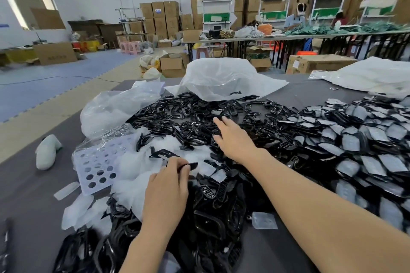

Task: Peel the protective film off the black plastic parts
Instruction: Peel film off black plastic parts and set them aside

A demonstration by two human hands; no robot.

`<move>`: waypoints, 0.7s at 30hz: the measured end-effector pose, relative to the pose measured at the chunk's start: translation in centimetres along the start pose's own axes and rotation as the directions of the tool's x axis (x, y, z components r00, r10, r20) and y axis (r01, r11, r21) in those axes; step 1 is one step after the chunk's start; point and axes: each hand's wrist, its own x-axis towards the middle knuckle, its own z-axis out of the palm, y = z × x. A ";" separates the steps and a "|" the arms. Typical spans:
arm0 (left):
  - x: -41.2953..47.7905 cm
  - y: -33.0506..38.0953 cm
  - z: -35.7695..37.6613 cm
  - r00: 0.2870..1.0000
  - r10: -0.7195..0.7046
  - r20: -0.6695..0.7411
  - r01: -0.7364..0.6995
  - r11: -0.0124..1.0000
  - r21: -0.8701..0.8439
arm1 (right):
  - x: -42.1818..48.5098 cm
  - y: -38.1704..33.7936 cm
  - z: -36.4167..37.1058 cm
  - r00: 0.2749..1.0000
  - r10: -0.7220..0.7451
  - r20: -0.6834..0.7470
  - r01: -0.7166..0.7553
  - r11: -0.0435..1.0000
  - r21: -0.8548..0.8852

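A wide heap of black plastic parts covers the grey table. At the right lie several parts with whitish film on them. Peeled film pieces pile up in the middle and at the left. My left hand pinches a small black part between thumb and fingers, above the film pile. My right hand reaches forward over the bare black parts, its fingers spread and fairly straight, holding nothing I can see.
A perforated white sheet and crumpled clear bags lie to the left. A large white plastic bag sits behind the heap, another bag at the far right. Cardboard boxes and work tables with people fill the background.
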 end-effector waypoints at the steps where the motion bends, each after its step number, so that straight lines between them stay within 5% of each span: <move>1: 0.0 -0.1 0.0 1.000 -0.005 -0.008 0.005 1.000 -0.027 | 0.5 0.1 0.4 0.998 -0.018 0.068 0.022 0.998 -0.061; 9: 0.2 -0.5 0.1 0.996 -0.088 0.011 0.089 0.985 -0.147 | -0.5 1.7 0.9 0.999 -0.025 -0.048 0.020 0.994 -0.109; 12: 0.1 -0.1 -0.2 0.997 -0.074 0.021 0.076 0.992 -0.105 | -2.8 2.6 0.1 0.993 0.052 -0.107 -0.033 0.985 0.172; 15: 0.2 0.8 -0.7 0.997 0.065 -0.050 -0.070 0.990 -0.119 | -6.5 3.3 -0.9 0.964 0.210 -0.164 -0.079 0.813 0.577; 17: -0.2 2.6 -0.7 0.980 0.186 -0.070 -0.194 0.972 -0.131 | -9.7 3.5 -1.0 0.940 0.302 -0.157 -0.064 0.609 0.790; 21: -2.2 7.5 1.1 0.969 0.231 0.086 -0.191 0.924 -0.330 | -15.4 3.5 -0.6 0.922 0.376 -0.092 -0.020 0.284 0.959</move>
